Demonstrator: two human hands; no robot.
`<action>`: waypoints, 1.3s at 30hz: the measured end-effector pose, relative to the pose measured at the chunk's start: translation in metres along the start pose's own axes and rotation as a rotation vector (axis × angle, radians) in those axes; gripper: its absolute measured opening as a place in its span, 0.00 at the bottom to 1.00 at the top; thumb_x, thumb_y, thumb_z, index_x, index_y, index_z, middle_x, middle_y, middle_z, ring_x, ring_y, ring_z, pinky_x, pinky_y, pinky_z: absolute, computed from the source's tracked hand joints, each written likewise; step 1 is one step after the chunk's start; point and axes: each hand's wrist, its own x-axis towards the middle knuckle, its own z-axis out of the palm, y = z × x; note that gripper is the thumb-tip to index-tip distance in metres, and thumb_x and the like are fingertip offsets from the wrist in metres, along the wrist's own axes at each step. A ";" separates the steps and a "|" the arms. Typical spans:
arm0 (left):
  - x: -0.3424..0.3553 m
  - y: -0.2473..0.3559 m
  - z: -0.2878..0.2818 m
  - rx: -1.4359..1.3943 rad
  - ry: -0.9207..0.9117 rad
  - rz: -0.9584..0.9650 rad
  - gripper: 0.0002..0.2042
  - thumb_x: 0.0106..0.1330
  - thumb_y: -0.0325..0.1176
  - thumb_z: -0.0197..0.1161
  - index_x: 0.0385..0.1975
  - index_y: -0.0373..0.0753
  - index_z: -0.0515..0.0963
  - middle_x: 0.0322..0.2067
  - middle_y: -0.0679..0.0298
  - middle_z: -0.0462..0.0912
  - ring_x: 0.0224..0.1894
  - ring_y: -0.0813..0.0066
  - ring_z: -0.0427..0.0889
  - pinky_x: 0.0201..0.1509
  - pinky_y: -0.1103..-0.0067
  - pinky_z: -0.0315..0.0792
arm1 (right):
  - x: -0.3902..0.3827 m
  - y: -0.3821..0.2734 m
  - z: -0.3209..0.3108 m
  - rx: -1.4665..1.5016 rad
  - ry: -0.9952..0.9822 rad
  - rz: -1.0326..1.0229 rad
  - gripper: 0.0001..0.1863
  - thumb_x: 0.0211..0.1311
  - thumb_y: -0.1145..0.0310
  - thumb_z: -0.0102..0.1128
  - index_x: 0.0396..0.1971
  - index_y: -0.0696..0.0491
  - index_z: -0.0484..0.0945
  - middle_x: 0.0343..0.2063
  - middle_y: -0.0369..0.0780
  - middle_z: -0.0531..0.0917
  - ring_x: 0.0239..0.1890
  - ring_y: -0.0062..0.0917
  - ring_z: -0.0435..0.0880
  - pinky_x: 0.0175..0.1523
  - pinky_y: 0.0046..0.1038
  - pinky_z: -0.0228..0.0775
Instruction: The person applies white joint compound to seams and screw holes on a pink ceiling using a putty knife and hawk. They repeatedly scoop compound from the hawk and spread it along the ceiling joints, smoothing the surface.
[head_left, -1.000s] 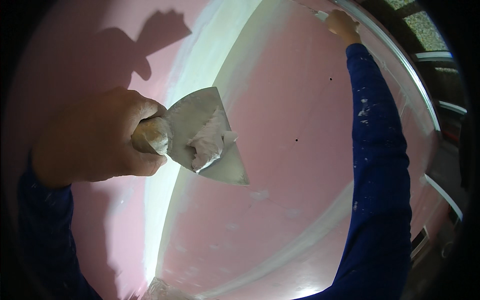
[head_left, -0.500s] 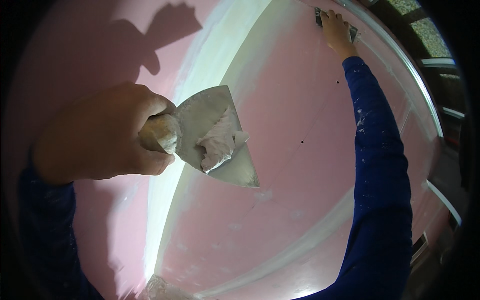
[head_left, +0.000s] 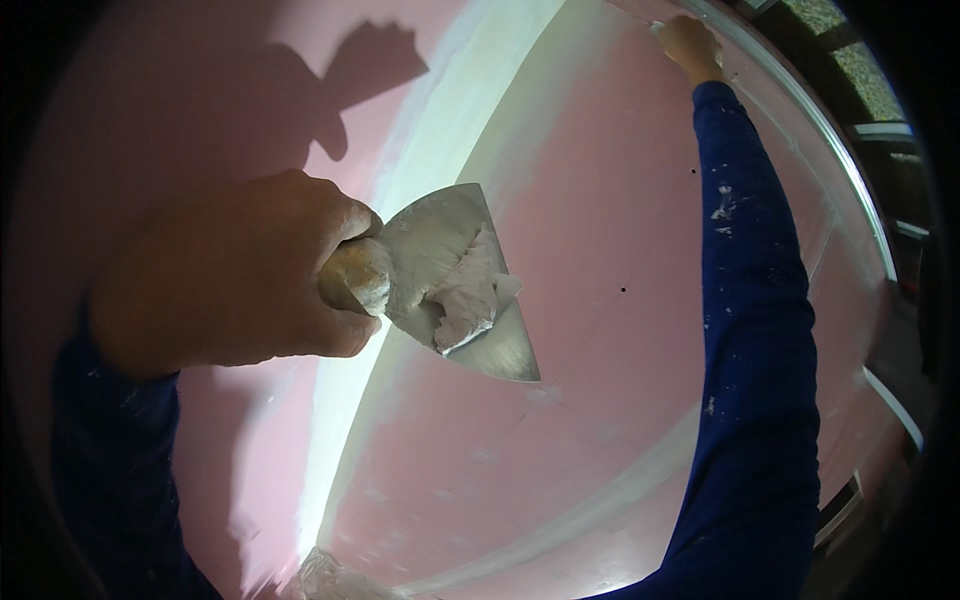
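Note:
My left hand (head_left: 240, 270) grips the stubby, plaster-smeared handle of a wide putty knife (head_left: 420, 255), blade pointing right. On the blade sits a lump of pale, pinkish-white filler (head_left: 468, 300), part of it poking past the edge. At the far upper right, my right hand (head_left: 690, 48) reaches out at arm's length against the pink board (head_left: 570, 220). The hand's back hides nearly all of the dark flat scraper that showed under its fingers half a second ago.
A pale filled joint (head_left: 430, 200) runs down the corner between pink boards, and another pale band (head_left: 560, 525) crosses low. A metal strip (head_left: 850, 165) edges the board at right. Crumpled clear plastic (head_left: 335, 578) lies at the bottom. Two small dark holes dot the board.
My right hand has turned at the wrist, so its fingers and the scraper are now mostly hidden. The left hand and putty knife appear slightly farther right and lower in the picture.

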 end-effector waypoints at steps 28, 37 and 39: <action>-0.002 -0.003 0.004 0.010 0.085 0.113 0.22 0.48 0.40 0.70 0.40 0.31 0.84 0.26 0.51 0.84 0.27 0.55 0.82 0.37 0.68 0.77 | -0.066 -0.029 -0.047 -0.072 0.058 0.250 0.21 0.66 0.64 0.58 0.56 0.55 0.80 0.61 0.48 0.75 0.63 0.46 0.74 0.62 0.50 0.71; -0.002 -0.010 0.006 -0.051 0.081 0.132 0.24 0.49 0.40 0.71 0.42 0.29 0.83 0.28 0.49 0.85 0.28 0.55 0.83 0.36 0.68 0.76 | -0.053 -0.124 -0.035 -0.088 0.009 -0.118 0.20 0.67 0.68 0.52 0.56 0.55 0.79 0.59 0.49 0.76 0.62 0.48 0.76 0.63 0.53 0.70; 0.000 -0.013 0.007 -0.024 0.114 0.216 0.25 0.49 0.40 0.71 0.44 0.28 0.82 0.29 0.48 0.85 0.29 0.55 0.84 0.38 0.68 0.76 | -0.076 -0.119 -0.060 0.028 -0.105 -0.128 0.20 0.67 0.68 0.54 0.56 0.55 0.80 0.60 0.48 0.75 0.63 0.45 0.75 0.63 0.53 0.70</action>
